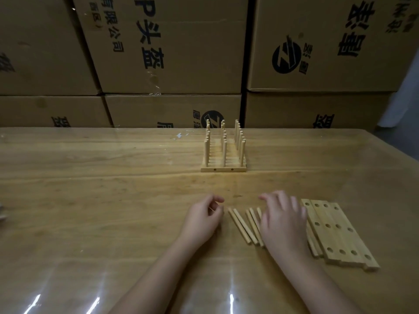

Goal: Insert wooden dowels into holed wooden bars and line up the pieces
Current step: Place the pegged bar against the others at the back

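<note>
On the table [90, 200], far middle, finished rack [223, 169]: stood as several filled pieces pressed side by side, with upright dowels [224, 152] lined up in three rows.
Loose dowels [240, 225]: lay flat well nearer than the rack, almost straight in front of it; not yet inserted; partly hidden under the right hand.
Empty bars [335, 230]: lay flat nearer than the rack and off to its right, about four side by side, with nothing in any visible hole.
Left hand [203, 219]: rested nearer than the rack, just left of the loose dowels; fingers curled together, thumb close to forefinger; impossible to tell whether pinching anything.
Right hand [283, 220]: lay over the loose dowels, fingers spread apart, clamped on nothing visible.
Progress: judged past halfway; finished with the rack, left with the empty bars to fill and line up.
Cardboard boxes [170, 53]: stacked behind the rack.
</note>
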